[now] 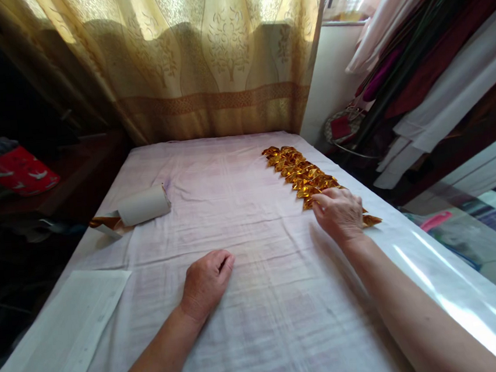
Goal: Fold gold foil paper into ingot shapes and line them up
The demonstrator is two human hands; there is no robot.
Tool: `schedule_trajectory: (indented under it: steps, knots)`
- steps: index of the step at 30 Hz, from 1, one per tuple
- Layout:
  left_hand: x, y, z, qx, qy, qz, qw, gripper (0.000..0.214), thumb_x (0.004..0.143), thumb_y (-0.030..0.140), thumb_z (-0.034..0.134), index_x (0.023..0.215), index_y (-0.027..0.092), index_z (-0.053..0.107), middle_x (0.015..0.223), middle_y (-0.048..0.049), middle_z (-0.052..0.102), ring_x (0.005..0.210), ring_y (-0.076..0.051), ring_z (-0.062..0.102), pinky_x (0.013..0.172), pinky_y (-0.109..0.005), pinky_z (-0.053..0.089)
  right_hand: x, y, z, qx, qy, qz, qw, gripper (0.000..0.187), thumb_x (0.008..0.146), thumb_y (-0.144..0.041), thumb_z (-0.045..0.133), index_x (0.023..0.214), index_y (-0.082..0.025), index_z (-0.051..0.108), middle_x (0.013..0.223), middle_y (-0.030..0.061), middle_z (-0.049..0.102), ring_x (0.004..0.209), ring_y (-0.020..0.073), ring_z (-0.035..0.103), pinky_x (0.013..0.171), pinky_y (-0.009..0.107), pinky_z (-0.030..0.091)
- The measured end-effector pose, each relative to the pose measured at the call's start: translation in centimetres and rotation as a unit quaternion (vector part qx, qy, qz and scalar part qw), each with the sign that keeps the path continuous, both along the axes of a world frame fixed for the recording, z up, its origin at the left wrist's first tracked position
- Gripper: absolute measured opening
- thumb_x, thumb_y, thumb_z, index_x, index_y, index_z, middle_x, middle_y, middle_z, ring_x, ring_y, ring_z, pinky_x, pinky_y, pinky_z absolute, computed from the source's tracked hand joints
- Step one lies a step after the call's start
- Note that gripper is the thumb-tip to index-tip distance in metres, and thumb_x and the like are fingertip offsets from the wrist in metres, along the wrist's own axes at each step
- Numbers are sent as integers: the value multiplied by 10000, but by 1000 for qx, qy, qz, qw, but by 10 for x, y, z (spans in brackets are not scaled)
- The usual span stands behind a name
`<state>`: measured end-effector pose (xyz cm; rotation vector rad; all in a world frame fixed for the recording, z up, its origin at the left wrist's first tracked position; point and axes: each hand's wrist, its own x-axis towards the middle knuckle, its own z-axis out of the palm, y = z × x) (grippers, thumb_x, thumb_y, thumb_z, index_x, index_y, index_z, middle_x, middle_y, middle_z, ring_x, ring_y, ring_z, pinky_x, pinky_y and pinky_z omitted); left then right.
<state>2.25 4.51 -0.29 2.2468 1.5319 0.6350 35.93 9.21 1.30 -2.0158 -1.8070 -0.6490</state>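
A row of several folded gold foil pieces [299, 172] runs along the right side of a pale cloth-covered table [244, 233]. My right hand [339, 212] lies palm down on the near end of that row, fingers curled over a piece, with a gold tip sticking out past its far side. My left hand [205, 282] rests on the cloth near the middle with its fingers curled under and nothing visible in them.
A roll of foil with a white outer side [143, 206] lies at the table's left edge, a gold strip trailing from it. A white sheet [64, 332] sits at the near left. A gold curtain [200, 56] hangs behind; fabrics [428, 57] are stacked on the right.
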Motion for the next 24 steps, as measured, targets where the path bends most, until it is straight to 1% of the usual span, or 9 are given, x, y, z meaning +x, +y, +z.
schedule_trajectory:
  steps: [5,7,9,12,15,17,19,21,24]
  knots:
    - [-7,8,-1,15,-44,13,999,279,923,338,451,774,225,659,740,2,701,672,-141,639,642,-232,453,-55,-11,-15,-46,37,151,987,199,903,-212,566,854,-210,758,955,76,698,867,212,524,776,329,350]
    - [-20,22,4,48,-42,53,997,278,921,355,450,815,224,670,771,-5,704,702,-150,648,671,-237,470,-72,-15,-24,-78,49,198,976,189,906,-211,567,891,-210,755,962,73,700,878,213,539,808,320,377]
    - [-40,41,14,95,-13,130,987,290,921,382,447,914,215,684,854,-34,713,735,-173,653,710,-263,491,-81,-17,-32,-88,66,215,971,215,930,-202,535,931,-208,750,957,72,702,886,214,554,815,313,398]
    - [-78,77,33,149,88,213,962,370,905,402,475,1139,181,657,1117,-118,686,1042,-275,634,928,-366,473,-84,-18,-39,-84,98,213,968,216,931,-198,531,975,-206,742,970,74,702,890,213,572,826,306,421]
    - [-111,108,47,131,184,273,935,595,870,442,525,1373,123,504,1437,-196,499,1315,-378,453,1070,-489,356,-82,-17,-41,-82,109,210,968,208,926,-201,540,981,-209,741,974,74,700,894,217,581,834,313,435]
    - [-125,124,51,109,238,274,925,724,862,499,518,1450,90,405,1524,-211,396,1405,-383,334,1126,-529,261,-82,-17,-41,-81,114,209,968,209,928,-203,540,982,-209,742,976,76,700,901,219,586,841,316,441]
    - [-134,134,52,74,280,266,920,825,834,570,531,1477,82,361,1549,-224,355,1428,-389,286,1142,-568,197,-82,-17,-41,-80,120,209,967,210,931,-206,539,983,-212,742,979,76,701,908,218,592,850,317,445]
    - [-140,141,51,41,300,247,921,833,821,597,532,1474,105,374,1512,-224,416,1378,-405,362,1117,-611,209,-83,-17,-41,-79,124,210,967,213,933,-205,535,985,-216,741,977,75,702,910,215,594,856,316,448]
    - [-147,148,52,18,310,222,924,708,854,570,487,1436,169,449,1478,-190,479,1329,-403,434,1100,-648,206,-83,-17,-40,-79,128,209,966,220,932,-197,528,985,-220,740,974,70,702,906,214,594,855,316,451]
